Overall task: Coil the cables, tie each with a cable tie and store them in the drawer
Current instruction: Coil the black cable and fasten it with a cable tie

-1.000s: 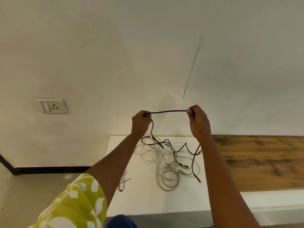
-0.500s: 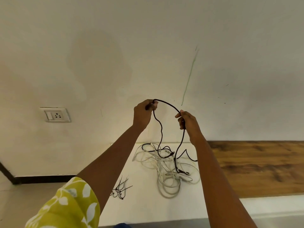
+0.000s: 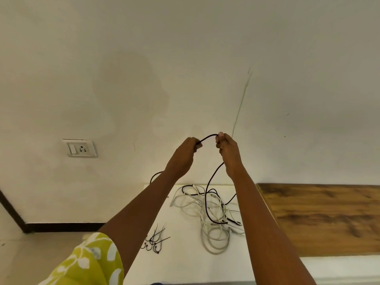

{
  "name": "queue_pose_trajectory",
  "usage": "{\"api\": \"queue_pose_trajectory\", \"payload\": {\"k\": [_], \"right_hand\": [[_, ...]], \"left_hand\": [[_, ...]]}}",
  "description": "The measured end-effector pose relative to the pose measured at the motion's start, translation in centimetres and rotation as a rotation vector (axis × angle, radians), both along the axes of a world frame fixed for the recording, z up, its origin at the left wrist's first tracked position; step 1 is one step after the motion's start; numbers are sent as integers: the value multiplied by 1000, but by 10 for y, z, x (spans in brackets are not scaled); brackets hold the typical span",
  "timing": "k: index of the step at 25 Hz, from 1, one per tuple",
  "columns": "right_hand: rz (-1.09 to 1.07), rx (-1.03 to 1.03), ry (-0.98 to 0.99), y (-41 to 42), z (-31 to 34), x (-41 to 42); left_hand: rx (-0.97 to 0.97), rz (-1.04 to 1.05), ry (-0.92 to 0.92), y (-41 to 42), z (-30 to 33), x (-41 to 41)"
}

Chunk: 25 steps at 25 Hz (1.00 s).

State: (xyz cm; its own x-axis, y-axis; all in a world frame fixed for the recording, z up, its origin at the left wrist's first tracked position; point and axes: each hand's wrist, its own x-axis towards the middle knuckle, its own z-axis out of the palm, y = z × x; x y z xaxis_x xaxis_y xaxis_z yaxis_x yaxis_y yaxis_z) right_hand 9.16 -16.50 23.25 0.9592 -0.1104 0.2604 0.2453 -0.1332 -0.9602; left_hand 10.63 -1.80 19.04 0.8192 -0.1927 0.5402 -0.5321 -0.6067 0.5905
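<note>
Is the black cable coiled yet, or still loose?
Still loose. Both hands hold one short arc of the black cable; the rest trails down onto the white cables.

One head-worn camera looks forward and slightly down from close behind the raised hands, facing the wall (image 3: 185, 58) beyond the white table (image 3: 185, 260).

I pinch a thin black cable (image 3: 207, 188) in a short arch between my hands; the rest hangs to the white counter (image 3: 185, 264), over a loose tangle of white cables (image 3: 213, 235). Black ties (image 3: 155, 239) lie bunched beside it.
</note>
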Motion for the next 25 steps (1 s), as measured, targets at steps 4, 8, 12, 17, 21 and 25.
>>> {"api": "queue_pose_trajectory", "payload": {"k": [4,8,12,17,21,25], "right_hand": [[-82,75,-34,-11,-11,-1],[-228,351,-31,-29,-32,-3],[-119,65,122,-45,-47,-2],[162,-274,410,-19,-43,-2],[260,-357,234,28,-38,-7],[257,-528,187,41,-31,-4]], "left_hand": [[5,96,68,29,-42,-13],[163,195,55,63,-63,-19],[99,295,104,84,-59,-21],[211,158,72,67,-26,-20],[260,41,39,47,-9,-18],[253,24,122,44,-9,-17]]}}
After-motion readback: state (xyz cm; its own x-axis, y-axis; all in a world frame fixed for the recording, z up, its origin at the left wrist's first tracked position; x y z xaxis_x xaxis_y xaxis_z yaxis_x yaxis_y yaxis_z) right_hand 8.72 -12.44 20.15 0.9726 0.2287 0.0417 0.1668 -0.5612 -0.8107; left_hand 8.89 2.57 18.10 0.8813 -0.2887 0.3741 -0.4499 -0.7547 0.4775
